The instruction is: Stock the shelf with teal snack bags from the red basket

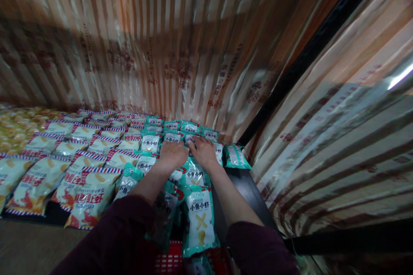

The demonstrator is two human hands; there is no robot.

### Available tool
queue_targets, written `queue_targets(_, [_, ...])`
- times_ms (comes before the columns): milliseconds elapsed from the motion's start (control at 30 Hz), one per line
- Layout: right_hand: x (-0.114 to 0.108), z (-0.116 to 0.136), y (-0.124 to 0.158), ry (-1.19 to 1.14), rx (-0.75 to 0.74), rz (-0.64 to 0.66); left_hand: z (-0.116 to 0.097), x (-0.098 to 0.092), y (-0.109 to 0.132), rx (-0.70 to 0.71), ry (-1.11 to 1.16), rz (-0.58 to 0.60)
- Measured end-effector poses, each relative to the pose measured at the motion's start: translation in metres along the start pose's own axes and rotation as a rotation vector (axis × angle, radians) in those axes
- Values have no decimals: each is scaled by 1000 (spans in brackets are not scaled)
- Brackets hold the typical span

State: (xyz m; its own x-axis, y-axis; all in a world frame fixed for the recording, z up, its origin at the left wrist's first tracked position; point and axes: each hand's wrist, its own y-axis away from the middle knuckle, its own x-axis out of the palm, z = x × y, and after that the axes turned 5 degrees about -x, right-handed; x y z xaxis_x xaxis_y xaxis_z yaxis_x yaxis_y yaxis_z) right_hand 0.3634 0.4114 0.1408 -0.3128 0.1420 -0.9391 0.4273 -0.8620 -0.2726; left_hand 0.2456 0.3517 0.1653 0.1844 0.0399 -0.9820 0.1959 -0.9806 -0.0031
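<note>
Resting over a cluster of teal-and-white, glossy plastic snack bags (150, 142), both bare hands are working side by side near the rear of a dark, flat shelf (237, 189). The left hand (173, 154) is lying palm down with its fingers bent over a bag in the cluster; its grip is facing away from view, so I cannot tell how far it is closing or whether it is holding anything. The right hand (204, 151) is reaching in beside it, its fingers extending over the neighbouring bag and its thumb side sitting close to the left hand; whether this grip is pinching the film or only touching it, I cannot tell.

The teal-and-white bags are forming rows running from the rear toward the wearer, with some lying partly under the forearms. One teal bag (237, 157) is lying at the right, just beside a slanting black post (303, 64). Another, the front teal bag (199, 223), is lying with its lower end over a red, perforated plastic basket (171, 262).

To the left, cream-and-red snack bags with striped edges (92, 197) are lying in overlapping rows. Yellowish packaged goods (19, 126) are filling the far left. Striped, brown-and-cream sheeting (180, 51) is hanging behind everything.
</note>
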Motion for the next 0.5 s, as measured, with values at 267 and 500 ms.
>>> queue_targets(267, [11,15,-44,-35,-45,104,23,-4,-39,-37,-87,-117])
queue_targets(500, [30,28,-63,-87,-163,292,46,1,-43,-153,-17,60])
